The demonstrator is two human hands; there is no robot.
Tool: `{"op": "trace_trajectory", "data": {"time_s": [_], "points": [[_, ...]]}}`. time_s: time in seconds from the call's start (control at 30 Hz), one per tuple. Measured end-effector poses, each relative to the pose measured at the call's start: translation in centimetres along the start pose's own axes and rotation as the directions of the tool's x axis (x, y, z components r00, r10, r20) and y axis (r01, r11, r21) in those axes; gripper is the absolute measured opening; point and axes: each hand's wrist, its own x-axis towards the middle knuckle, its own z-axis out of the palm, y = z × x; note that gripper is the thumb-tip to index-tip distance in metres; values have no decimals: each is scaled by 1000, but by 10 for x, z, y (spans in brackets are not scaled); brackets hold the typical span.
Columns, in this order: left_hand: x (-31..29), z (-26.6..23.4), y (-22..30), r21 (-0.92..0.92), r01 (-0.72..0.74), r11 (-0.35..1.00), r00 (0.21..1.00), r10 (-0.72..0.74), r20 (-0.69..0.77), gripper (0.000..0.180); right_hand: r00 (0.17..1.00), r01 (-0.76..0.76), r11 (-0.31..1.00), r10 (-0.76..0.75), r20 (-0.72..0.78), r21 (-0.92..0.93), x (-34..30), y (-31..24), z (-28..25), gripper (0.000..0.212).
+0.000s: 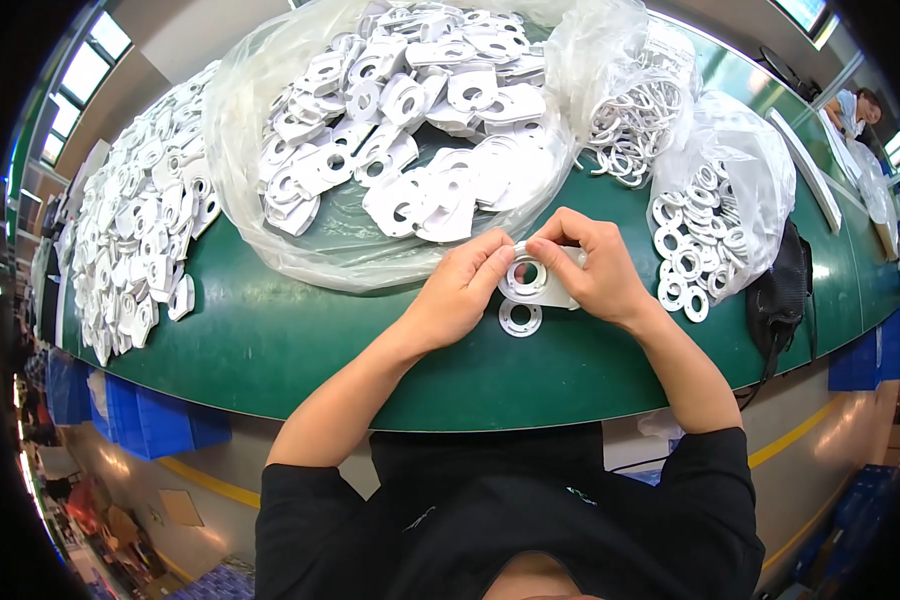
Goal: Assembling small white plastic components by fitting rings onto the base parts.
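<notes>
Near the front edge of the worktop point(370, 385), a person's left hand point(462, 288) and right hand point(604, 272) are both pinching a white plate point(554, 291), while a loose ring point(520, 333) is lying just beside it, toward that edge.

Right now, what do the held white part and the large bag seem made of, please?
White part: probably smooth plastic, given its even colour, though painted metal is possible. Large bag: likely thin, glossy plastic film, being see-through and wrinkled.
</notes>
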Motion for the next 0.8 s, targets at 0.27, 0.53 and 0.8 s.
{"op": "trace_trajectory", "data": {"time_s": [0.27, 0.53, 0.8], "points": [[0, -4, -4, 460, -22, 887, 992, 76, -98, 26, 992, -122, 990, 125, 26, -76, -4, 5, 9, 18], [-2, 18, -5, 95, -72, 993, 979, 89, -184, 45, 914, -263, 779, 391, -112, 570, 1, 2, 16, 15], [-4, 18, -1, 510, -159, 845, 970, 229, -77, 51, 929, -337, 939, 343, -137, 68, -1, -5, 8, 23]]}}
